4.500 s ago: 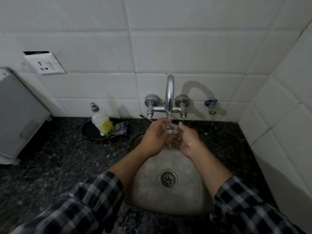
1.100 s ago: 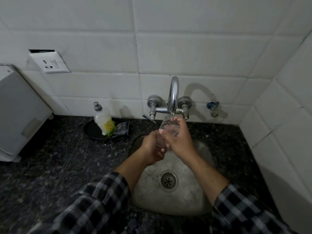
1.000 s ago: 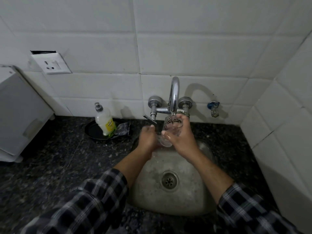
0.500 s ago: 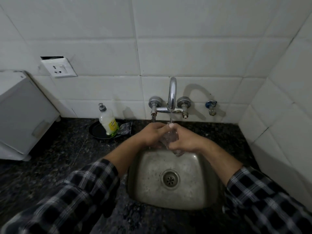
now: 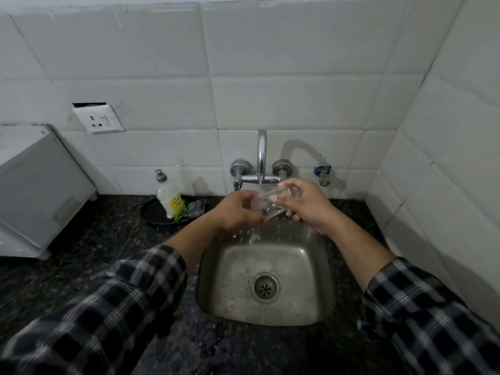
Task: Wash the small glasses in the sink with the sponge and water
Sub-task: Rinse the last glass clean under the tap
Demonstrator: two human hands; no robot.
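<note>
A small clear glass (image 5: 266,203) lies tilted on its side under the running tap (image 5: 261,158), above the back of the steel sink (image 5: 305,266). My left hand (image 5: 238,211) grips its left end and my right hand (image 5: 304,203) grips its right end. Water streams over the glass and splashes down into the basin. The sponge (image 5: 196,207) lies on a black dish at the back left, untouched.
A dish soap bottle (image 5: 169,197) stands on the black dish (image 5: 154,215) left of the tap. A white appliance (image 5: 35,190) sits at the far left on the dark granite counter (image 5: 81,253). Tiled walls close in behind and on the right.
The glass has turned from upright under the spout to lying sideways between both hands. The view has pulled back and tilted up a little.
</note>
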